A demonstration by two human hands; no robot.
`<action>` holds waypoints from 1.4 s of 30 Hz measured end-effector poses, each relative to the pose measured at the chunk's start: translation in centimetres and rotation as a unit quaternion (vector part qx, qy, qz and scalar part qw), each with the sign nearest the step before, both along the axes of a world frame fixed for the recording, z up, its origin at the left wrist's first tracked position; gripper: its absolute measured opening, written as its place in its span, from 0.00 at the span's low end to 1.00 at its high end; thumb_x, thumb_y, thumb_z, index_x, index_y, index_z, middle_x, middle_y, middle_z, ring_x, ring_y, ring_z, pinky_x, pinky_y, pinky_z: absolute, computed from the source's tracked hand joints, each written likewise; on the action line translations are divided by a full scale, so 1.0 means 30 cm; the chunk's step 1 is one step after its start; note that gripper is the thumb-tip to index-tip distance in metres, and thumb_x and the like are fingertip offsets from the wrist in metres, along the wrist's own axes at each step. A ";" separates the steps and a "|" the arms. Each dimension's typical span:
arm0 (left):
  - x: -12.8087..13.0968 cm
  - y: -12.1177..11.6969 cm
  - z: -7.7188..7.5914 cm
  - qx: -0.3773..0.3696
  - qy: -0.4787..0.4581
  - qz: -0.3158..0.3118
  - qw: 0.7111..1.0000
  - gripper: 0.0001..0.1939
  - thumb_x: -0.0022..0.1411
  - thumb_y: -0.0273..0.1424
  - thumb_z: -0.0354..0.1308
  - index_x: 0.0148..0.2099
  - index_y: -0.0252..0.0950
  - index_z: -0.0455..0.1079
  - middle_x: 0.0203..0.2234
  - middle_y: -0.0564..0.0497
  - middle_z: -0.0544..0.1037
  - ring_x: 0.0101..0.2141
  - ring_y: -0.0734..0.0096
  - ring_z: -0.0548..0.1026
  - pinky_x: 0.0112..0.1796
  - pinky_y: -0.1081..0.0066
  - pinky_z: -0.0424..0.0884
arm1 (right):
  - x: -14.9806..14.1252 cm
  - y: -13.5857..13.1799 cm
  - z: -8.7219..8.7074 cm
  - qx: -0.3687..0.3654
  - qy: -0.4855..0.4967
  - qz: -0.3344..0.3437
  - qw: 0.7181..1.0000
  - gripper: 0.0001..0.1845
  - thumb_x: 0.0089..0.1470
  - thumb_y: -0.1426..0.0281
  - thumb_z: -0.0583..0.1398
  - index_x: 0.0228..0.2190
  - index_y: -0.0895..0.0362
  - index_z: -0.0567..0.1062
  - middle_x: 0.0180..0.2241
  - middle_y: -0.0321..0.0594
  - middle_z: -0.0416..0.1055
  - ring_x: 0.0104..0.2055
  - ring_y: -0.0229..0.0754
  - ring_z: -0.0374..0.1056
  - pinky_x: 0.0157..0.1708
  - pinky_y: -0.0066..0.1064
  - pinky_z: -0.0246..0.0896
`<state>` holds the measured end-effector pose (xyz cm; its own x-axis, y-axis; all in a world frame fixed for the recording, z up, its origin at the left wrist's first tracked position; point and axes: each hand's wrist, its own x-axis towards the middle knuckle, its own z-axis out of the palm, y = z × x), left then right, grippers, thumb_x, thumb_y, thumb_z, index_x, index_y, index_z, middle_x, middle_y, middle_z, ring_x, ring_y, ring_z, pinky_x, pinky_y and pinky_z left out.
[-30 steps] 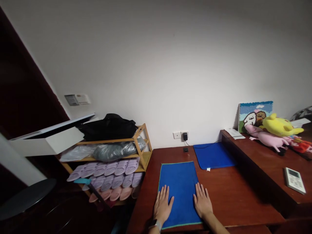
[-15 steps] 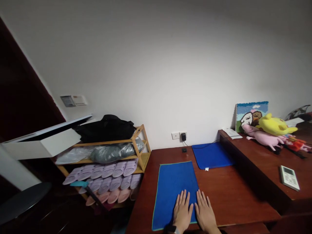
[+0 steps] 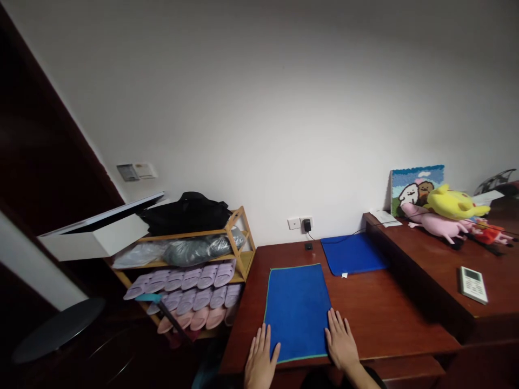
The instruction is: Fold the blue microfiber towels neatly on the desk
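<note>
A blue cloth point(image 3: 299, 310) with a green stitched edge lies spread flat on the brown wooden desk point(image 3: 381, 319). My left hand point(image 3: 260, 359) rests at the cloth's near left corner, palm down, fingers stretched out and partly over the edge. Opposite it, my right hand point(image 3: 341, 341) lies flat along the right edge, its fingertips touching the cloth and the desk. Neither hand grips anything. Behind and to the right lies a second blue cloth point(image 3: 353, 255) with a small white tag.
On the raised right-hand desk are a white calculator-like device point(image 3: 473, 284), plush toys point(image 3: 454, 204) and a dog picture point(image 3: 417, 183). A wooden rack point(image 3: 245, 259) with slippers and a black bag point(image 3: 186, 212) stands left. A plugged-in adapter point(image 3: 307, 224) is on the wall.
My left hand has moved left from the cloth's right part to its near left corner. My right hand stays by the right edge. The view has shifted slightly.
</note>
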<state>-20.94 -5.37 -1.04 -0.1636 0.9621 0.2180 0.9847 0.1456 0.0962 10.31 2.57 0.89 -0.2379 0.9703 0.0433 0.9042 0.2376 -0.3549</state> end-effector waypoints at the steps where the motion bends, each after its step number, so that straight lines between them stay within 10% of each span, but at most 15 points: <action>1: 0.001 0.001 -0.002 0.004 0.001 0.000 1.000 0.35 0.74 0.51 0.42 0.75 0.40 0.52 0.72 0.48 0.58 0.71 0.55 0.56 0.68 0.52 0.59 | 0.004 -0.014 -0.008 0.004 0.004 0.002 1.000 0.35 0.69 0.58 0.41 0.71 0.56 0.55 0.74 0.38 0.45 0.76 0.50 0.41 0.74 0.52 0.37; 9: 0.039 0.023 0.045 0.001 0.014 -0.009 1.000 0.35 0.73 0.49 0.42 0.75 0.38 0.54 0.72 0.46 0.56 0.71 0.53 0.56 0.69 0.50 0.58 | 0.022 -0.070 -0.069 0.043 0.020 0.033 0.998 0.33 0.69 0.59 0.41 0.70 0.54 0.57 0.73 0.36 0.46 0.76 0.50 0.42 0.74 0.53 0.39; 20: 0.553 0.150 0.043 -0.006 -0.039 -0.167 0.985 0.31 0.76 0.45 0.38 0.76 0.44 0.43 0.73 0.50 0.54 0.71 0.54 0.56 0.68 0.48 0.60 | 0.031 -0.066 -0.069 0.053 0.020 0.059 0.997 0.32 0.69 0.62 0.43 0.69 0.55 0.61 0.73 0.38 0.46 0.75 0.51 0.42 0.74 0.53 0.39; 30: 0.119 -0.026 -0.007 0.026 0.018 0.010 0.999 0.33 0.75 0.46 0.40 0.74 0.38 0.55 0.72 0.46 0.58 0.71 0.54 0.56 0.68 0.50 0.59 | 0.025 -0.080 -0.038 0.055 0.018 0.035 0.998 0.32 0.69 0.61 0.43 0.69 0.57 0.60 0.72 0.38 0.47 0.76 0.50 0.43 0.74 0.51 0.38; 42: 0.098 -0.054 -0.071 0.103 0.039 0.017 0.994 0.33 0.75 0.44 0.39 0.73 0.32 0.59 0.71 0.42 0.62 0.69 0.55 0.61 0.67 0.53 0.63 | 0.034 -0.066 0.003 0.017 0.001 0.016 1.000 0.35 0.70 0.57 0.40 0.71 0.58 0.56 0.73 0.38 0.48 0.76 0.48 0.42 0.74 0.51 0.35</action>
